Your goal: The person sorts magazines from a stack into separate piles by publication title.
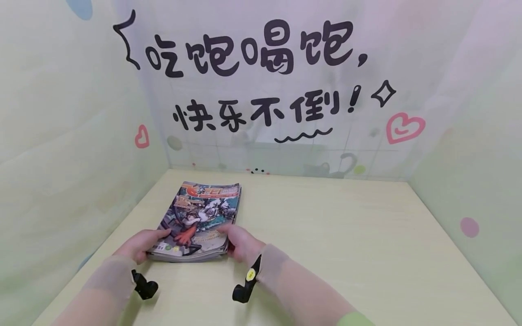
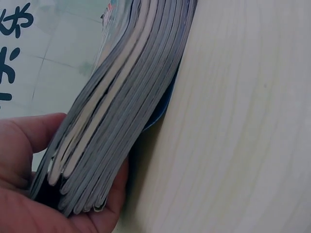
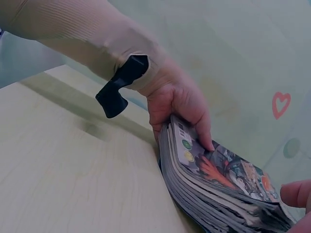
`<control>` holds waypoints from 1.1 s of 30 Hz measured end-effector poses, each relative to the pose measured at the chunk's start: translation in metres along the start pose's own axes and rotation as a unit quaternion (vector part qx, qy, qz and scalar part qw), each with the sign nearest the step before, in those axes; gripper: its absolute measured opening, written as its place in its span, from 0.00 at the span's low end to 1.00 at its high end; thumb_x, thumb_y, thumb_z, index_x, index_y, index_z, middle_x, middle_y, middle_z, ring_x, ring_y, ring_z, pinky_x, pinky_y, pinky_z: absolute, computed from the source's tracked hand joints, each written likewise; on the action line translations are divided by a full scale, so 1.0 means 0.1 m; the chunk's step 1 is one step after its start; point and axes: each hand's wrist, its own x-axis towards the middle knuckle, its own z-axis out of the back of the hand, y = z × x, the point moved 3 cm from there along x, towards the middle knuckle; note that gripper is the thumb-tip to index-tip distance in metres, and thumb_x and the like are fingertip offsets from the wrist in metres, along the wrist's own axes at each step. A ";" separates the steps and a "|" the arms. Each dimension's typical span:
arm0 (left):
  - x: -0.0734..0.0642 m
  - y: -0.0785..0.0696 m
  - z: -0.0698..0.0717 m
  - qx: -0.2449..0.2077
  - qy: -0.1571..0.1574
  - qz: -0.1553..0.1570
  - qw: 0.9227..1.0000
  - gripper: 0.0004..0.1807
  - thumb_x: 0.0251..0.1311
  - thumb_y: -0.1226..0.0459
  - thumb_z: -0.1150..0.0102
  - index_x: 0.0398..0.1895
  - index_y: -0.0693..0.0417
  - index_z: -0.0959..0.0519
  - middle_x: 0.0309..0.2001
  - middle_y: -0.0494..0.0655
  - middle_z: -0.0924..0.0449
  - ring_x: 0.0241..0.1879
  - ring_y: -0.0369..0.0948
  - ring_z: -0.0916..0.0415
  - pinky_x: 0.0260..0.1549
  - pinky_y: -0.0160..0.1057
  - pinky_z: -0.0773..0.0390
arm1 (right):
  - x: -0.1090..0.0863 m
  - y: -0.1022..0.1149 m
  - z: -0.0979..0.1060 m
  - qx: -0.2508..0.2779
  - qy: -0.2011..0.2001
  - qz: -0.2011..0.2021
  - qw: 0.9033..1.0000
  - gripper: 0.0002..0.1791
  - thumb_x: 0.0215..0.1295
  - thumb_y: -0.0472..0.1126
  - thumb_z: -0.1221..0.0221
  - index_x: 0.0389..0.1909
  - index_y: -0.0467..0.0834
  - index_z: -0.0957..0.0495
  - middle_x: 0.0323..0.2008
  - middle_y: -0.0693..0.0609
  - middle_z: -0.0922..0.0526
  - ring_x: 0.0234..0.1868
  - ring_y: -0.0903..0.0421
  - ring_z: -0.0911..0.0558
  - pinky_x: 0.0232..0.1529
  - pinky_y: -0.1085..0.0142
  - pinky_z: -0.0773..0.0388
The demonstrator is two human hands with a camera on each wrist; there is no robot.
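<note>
A stack of magazines [image 1: 200, 222] with a colourful comic-style cover on top is held between both hands over the left part of the table. My left hand [image 1: 140, 243] grips its left side near the front corner, thumb on the cover. In the left wrist view, the fingers [image 2: 114, 204] curl beneath the layered page edges [image 2: 124, 92], and the left corner is raised off the tabletop. My right hand [image 1: 242, 244] grips the opposite side, its thumb on the cover too. The right wrist view shows the stack's bent edges [image 3: 194, 194] and the left hand [image 3: 181, 109] across it.
The pale wooden table [image 1: 346, 244] reaches to a printed fabric backdrop [image 1: 261, 149] with dark lettering behind. Fabric walls [image 1: 61, 158] enclose the left and right sides. A black wrist camera [image 1: 244, 290] is strapped under the right wrist, another [image 1: 144, 287] under the left.
</note>
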 end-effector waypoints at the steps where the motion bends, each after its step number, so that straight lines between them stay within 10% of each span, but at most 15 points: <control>1: 0.00 0.00 0.00 0.001 -0.001 0.000 1.000 0.23 0.72 0.58 0.55 0.50 0.76 0.37 0.26 0.47 0.20 0.25 0.39 0.19 0.30 0.36 0.18 | 0.00 -0.01 -0.01 -0.010 0.004 0.008 1.000 0.15 0.62 0.38 0.44 0.46 0.31 0.24 0.44 0.42 0.16 0.40 0.55 0.17 0.44 0.67 0.20; 10: -0.01 0.00 0.00 0.008 -0.005 -0.003 1.000 0.23 0.72 0.59 0.56 0.51 0.76 0.36 0.26 0.46 0.21 0.25 0.37 0.20 0.30 0.35 0.18 | 0.02 -0.03 -0.06 0.012 0.043 0.034 0.998 0.21 0.61 0.43 0.44 0.50 0.33 0.25 0.46 0.44 0.17 0.41 0.55 0.20 0.50 0.64 0.26; 17: -0.01 0.01 -0.01 0.010 -0.006 -0.008 1.000 0.29 0.72 0.55 0.56 0.56 0.77 0.40 0.27 0.45 0.21 0.26 0.37 0.20 0.31 0.35 0.19 | 0.06 -0.13 -0.03 0.076 0.140 -0.023 0.987 0.31 0.74 0.53 0.58 0.67 0.36 0.38 0.57 0.35 0.25 0.60 0.38 0.27 0.62 0.36 0.40; 22: 0.01 0.02 0.00 0.050 -0.022 -0.025 0.998 0.44 0.71 0.46 0.59 0.71 0.75 0.56 0.41 0.53 0.24 0.31 0.37 0.23 0.37 0.35 0.23 | 0.13 -0.16 0.01 0.073 0.125 0.026 0.989 0.26 0.75 0.47 0.59 0.66 0.34 0.38 0.58 0.37 0.25 0.59 0.42 0.25 0.60 0.44 0.32; 27: 0.04 0.05 -0.01 0.080 -0.041 -0.056 0.994 0.44 0.71 0.44 0.61 0.75 0.63 0.63 0.68 0.71 0.49 0.55 0.52 0.32 0.56 0.47 0.33 | 0.16 -0.18 0.06 0.056 0.086 0.070 0.992 0.30 0.75 0.42 0.55 0.73 0.39 0.50 0.56 0.37 0.23 0.55 0.42 0.22 0.55 0.50 0.24; 33: 0.07 0.12 0.00 0.089 -0.038 -0.087 0.992 0.42 0.72 0.46 0.60 0.76 0.48 0.68 0.74 0.67 0.71 0.71 0.63 0.64 0.69 0.60 0.60 | 0.19 -0.20 0.10 0.013 0.076 0.102 0.992 0.45 0.72 0.40 0.51 0.76 0.57 0.72 0.58 0.40 0.25 0.47 0.45 0.18 0.50 0.48 0.22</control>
